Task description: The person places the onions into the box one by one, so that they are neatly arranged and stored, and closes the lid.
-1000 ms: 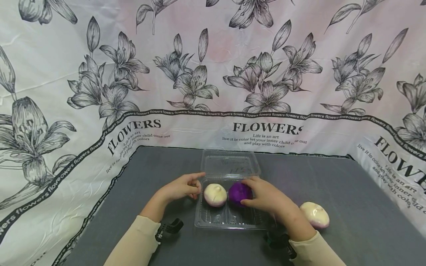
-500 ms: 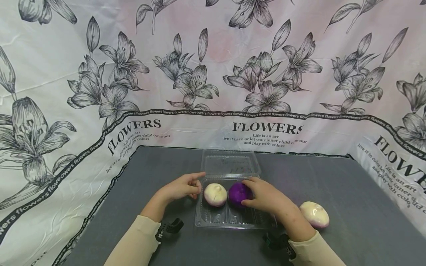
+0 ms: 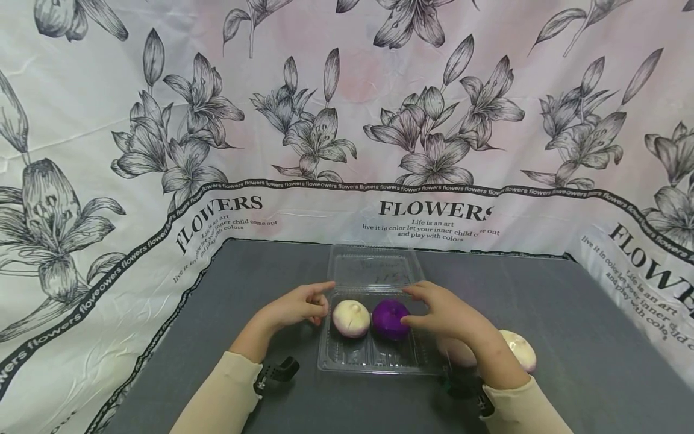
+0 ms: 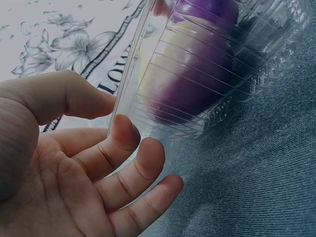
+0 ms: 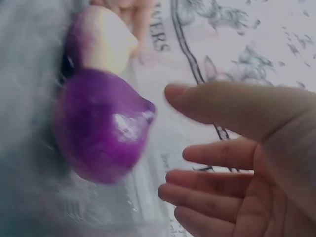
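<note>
A clear plastic container (image 3: 347,361) stands with its lid laid back. In it sit a cream-and-purple turnip (image 3: 351,319) on the left and a purple onion (image 3: 390,320) on the right, side by side. My left hand (image 3: 295,306) rests at the container's left edge, its index finger straight near the hinge. In the left wrist view, the thumb and index tips meet the rim and the other fingers (image 4: 129,132) curl loosely. Beside the onion my right hand (image 3: 450,310) spreads thumb and fingers; the right wrist view has a gap between thumb and onion.
Another turnip (image 3: 520,349) lies on the grey table (image 3: 569,313), partly hidden by my right forearm. A blurred pinkish shape (image 3: 458,352) under the right wrist is unclear. Behind the table hangs a flower-printed cloth (image 3: 336,211).
My right hand has let go of the purple onion and drawn back slightly to the right. The onion stays in the container. My left hand has not visibly moved.
</note>
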### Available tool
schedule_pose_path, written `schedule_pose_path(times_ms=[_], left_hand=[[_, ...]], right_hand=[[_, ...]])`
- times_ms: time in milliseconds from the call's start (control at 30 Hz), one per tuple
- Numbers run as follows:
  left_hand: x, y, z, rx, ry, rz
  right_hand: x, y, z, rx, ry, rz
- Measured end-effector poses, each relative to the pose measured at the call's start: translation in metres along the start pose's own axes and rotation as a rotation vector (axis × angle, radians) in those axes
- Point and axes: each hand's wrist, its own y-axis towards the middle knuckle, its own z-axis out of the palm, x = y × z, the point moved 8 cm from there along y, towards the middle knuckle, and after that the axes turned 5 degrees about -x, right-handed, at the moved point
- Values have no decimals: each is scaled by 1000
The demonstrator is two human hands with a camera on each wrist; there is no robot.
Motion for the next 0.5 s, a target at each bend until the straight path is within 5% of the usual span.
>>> schedule_pose_path(times_ms=[500], left_hand=[[-1, -2, 0, 11, 10, 25]], right_hand=[[-19, -17, -30, -65, 258, 39]])
